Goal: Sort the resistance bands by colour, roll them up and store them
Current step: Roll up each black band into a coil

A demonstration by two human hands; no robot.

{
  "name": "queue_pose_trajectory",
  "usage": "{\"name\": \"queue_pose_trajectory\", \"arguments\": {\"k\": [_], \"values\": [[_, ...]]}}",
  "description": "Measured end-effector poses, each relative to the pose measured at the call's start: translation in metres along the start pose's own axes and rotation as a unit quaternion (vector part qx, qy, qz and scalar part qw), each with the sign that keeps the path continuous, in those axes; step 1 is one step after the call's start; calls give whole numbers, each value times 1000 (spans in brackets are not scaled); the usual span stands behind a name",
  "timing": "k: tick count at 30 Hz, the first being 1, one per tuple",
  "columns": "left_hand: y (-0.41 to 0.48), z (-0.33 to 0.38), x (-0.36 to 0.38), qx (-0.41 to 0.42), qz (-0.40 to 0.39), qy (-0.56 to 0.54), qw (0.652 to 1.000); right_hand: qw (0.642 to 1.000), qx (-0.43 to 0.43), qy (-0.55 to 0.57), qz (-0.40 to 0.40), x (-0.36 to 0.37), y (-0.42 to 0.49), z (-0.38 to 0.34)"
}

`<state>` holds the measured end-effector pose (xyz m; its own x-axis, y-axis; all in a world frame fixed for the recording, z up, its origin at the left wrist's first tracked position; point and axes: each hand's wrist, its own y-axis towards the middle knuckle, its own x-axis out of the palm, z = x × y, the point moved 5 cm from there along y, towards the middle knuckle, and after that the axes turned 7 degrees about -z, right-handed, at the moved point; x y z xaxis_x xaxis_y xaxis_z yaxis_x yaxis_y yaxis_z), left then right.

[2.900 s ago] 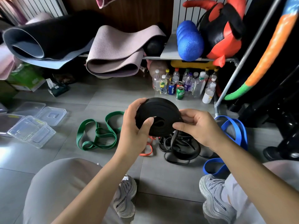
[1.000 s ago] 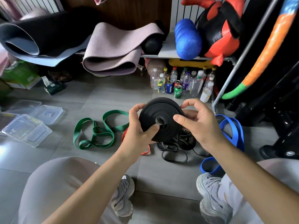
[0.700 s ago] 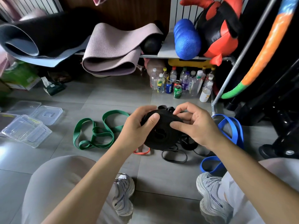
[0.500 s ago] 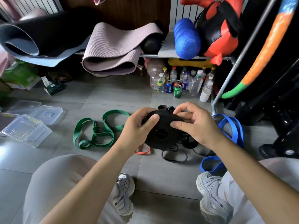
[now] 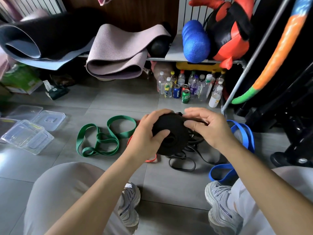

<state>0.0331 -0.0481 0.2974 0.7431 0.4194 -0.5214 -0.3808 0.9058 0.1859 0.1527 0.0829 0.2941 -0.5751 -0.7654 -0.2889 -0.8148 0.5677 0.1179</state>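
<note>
I hold the rolled black band [image 5: 171, 133] above the floor [image 5: 118, 99], out in front of my knees. My left hand [image 5: 147, 136] wraps round its left edge, with the thumb pressed on the near face beside the centre hole. My right hand [image 5: 210, 129] curls over the far right edge, the thumb pinching against the face. Under the roll, loose black bands [image 5: 182, 162] lie tangled on the grey tiles. An orange band [image 5: 151, 160] peeks out beneath my left wrist. The green band [image 5: 101, 136] lies looped to the left and the blue band [image 5: 243, 133] to the right. Clear plastic boxes [image 5: 28, 136] sit at the left edge.
</note>
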Motion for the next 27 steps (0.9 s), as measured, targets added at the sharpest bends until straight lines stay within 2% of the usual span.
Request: {"name": "queue_pose_trajectory", "arguments": {"k": [4, 8, 12, 16, 20, 23, 25, 27], "values": [[0, 1, -8, -21, 65, -80, 994, 990, -57, -123, 31, -2, -2, -5], [1, -4, -11, -49, 110, -131, 984, 977, -47, -199, 65, 5, -11, -10], [4, 1, -11, -57, 108, -116, 986, 950, -55, -304, 49, 21, -13, -32], [10, 2, -10, -75, 89, -102, 988, 927, -4, -376, 13, 31, -6, -37], [29, 7, -13, -84, 48, -37, 995, 913, 16, -407, -6, 24, 16, -39], [63, 2, -17, -102, -40, 51, 993, 918, 41, -391, -44, 10, 49, -38], [89, -9, -19, -118, -111, 165, 973, 914, 53, -396, -79, 9, 72, -28], [116, -21, -11, -85, -181, 296, 934, 906, 64, -401, -119, 13, 95, -11]]}}
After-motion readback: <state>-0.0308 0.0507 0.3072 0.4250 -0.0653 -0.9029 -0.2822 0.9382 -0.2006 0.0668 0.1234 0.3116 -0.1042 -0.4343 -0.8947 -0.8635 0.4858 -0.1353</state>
